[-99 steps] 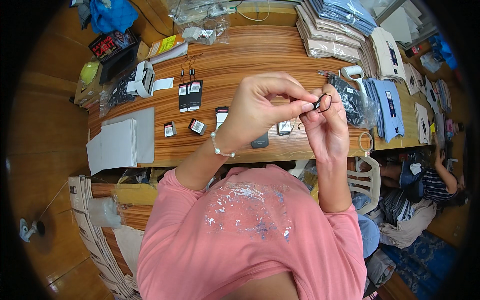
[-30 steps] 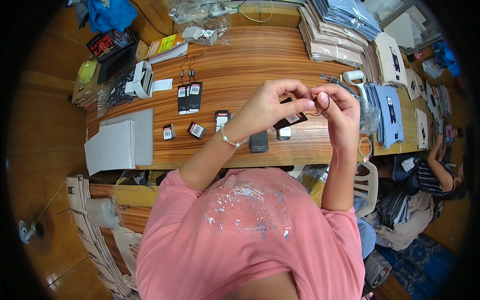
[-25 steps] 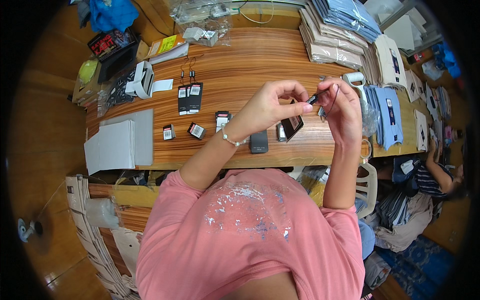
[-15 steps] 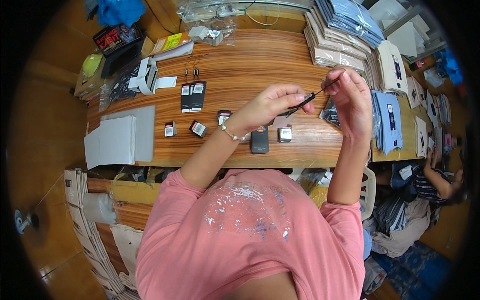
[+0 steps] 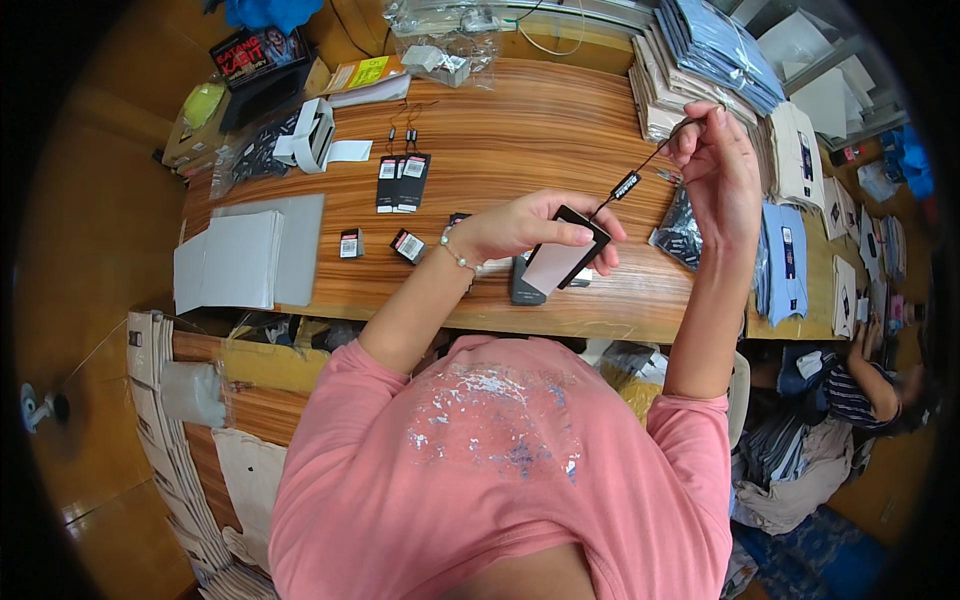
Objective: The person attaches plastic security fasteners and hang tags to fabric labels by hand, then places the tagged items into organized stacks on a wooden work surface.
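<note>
My left hand point(image 5: 530, 228) grips a black-edged hang tag point(image 5: 566, 262) above the near side of the wooden table point(image 5: 520, 130). My right hand point(image 5: 722, 168) is raised to the right and pinches the end of a thin black string point(image 5: 640, 172) that runs taut down to the tag, with a small black seal on it. A dark tag point(image 5: 524, 285) lies flat on the table under my left hand. A clear bag of black strings point(image 5: 690, 228) sits just below my right hand.
Several small tags point(image 5: 406, 246) and a finished pair of tags point(image 5: 402, 180) lie left of my hands. Grey card sheets point(image 5: 245, 258) lie at the table's left end. Folded shirts point(image 5: 700, 50) are stacked far right. Another person point(image 5: 870, 385) sits low at right.
My right hand has drawn the string up and to the right until it is taut. My left hand has dropped lower and turned the tag's pale face up.
</note>
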### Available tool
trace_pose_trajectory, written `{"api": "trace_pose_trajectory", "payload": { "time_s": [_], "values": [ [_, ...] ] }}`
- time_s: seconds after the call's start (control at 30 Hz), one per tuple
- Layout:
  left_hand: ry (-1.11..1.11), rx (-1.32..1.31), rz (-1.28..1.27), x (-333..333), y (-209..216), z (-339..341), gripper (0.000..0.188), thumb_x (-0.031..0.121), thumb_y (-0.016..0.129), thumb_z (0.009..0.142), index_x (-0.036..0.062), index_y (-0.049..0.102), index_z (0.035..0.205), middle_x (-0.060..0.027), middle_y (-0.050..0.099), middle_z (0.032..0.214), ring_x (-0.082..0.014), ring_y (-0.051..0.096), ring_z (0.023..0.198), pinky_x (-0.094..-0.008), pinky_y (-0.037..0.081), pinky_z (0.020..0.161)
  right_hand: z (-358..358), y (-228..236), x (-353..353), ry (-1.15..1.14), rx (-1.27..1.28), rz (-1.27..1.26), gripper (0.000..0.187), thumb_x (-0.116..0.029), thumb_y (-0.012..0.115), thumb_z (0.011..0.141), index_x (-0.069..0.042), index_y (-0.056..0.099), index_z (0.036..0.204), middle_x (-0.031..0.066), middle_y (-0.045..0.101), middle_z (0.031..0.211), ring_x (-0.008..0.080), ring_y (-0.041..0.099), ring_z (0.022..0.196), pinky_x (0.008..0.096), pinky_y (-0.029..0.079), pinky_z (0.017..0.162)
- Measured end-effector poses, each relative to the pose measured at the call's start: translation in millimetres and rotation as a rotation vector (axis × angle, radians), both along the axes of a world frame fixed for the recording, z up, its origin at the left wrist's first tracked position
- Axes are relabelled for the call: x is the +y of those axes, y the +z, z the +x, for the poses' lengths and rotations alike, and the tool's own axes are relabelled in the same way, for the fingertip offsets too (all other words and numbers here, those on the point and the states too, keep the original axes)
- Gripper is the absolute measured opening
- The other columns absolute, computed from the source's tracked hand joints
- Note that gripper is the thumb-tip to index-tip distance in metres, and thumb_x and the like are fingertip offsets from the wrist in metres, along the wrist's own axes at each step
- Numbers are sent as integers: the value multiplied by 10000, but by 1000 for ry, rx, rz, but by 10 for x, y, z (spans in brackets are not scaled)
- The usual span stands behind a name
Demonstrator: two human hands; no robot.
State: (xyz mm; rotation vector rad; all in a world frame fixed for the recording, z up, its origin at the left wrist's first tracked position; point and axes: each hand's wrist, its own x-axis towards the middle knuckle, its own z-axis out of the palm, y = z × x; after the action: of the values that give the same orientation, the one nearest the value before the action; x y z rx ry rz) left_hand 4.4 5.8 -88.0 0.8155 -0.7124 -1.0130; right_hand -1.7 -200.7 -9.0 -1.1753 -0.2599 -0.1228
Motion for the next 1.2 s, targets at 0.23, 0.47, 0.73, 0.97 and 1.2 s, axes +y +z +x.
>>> {"api": "trace_pose_trajectory", "payload": {
  "time_s": [0.23,0.47,0.73,0.97,1.2],
  "values": [
    [109,-16,80,145,-26,-41,318,162,546,853,-44,492,1090,-114,600,953,-166,590,886,-289,471,815,163,-96,-8,8,9,50,256,-204,464,913,22,574,956,45,550,755,119,507,673,257,455,667],
    [142,-152,141,354,-100,-33,388,169,553,850,-25,448,1168,-88,558,1038,-135,540,969,-266,430,863,290,-119,-57,27,-10,115,225,-173,516,886,33,578,950,73,568,829,123,495,685,247,422,620],
    [482,-432,244,508,-172,-75,603,193,733,699,20,444,1199,-63,481,1176,-142,445,1086,-281,363,915,300,-32,141,88,-76,151,232,-187,496,900,27,569,952,82,568,797,127,498,650,238,415,597],
    [762,-454,471,558,-175,-134,347,100,717,716,43,548,1014,-21,583,941,-100,552,873,-232,449,760,411,-46,245,99,-81,141,235,-187,492,903,29,568,957,88,570,803,127,508,656,238,426,605],
    [782,-249,337,645,-188,-127,212,48,640,789,21,545,976,-4,585,877,-53,556,797,-187,463,697,480,-48,346,111,-74,138,237,-188,484,906,30,563,956,95,570,811,136,519,662,247,449,625]
  ]
}}
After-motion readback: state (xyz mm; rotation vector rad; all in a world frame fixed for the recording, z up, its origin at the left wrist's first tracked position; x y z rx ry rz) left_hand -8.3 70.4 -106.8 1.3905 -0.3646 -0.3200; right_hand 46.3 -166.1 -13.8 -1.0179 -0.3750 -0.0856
